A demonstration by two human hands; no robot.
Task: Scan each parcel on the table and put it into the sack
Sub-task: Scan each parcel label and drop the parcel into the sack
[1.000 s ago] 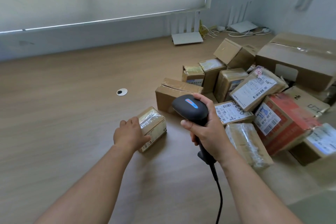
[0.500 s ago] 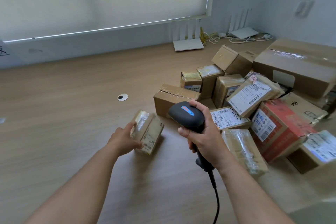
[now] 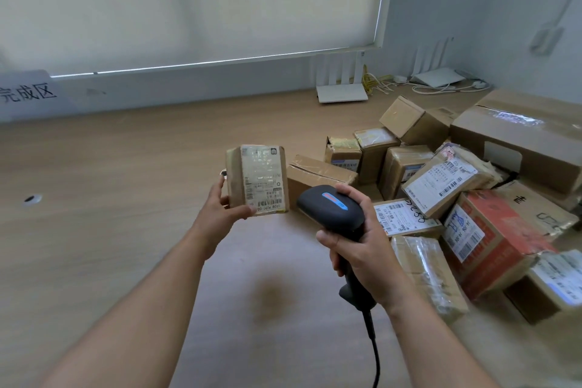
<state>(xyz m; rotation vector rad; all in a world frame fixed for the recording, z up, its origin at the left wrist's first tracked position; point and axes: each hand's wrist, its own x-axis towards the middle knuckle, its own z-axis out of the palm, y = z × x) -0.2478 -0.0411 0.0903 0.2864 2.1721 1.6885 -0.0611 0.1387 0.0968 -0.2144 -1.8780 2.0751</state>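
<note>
Right hand (image 3: 362, 249) is gripping the black scanner (image 3: 333, 214) by its handle, its cord trailing toward the camera. Left hand (image 3: 225, 208) is holding a small taped cardboard parcel (image 3: 256, 179) upright above the tabletop (image 3: 126, 230), its label with barcodes facing the camera. A second ago it was lying on the tabletop; now it is lifted. Beyond, to the right, more parcels (image 3: 456, 192) are lying piled.
</note>
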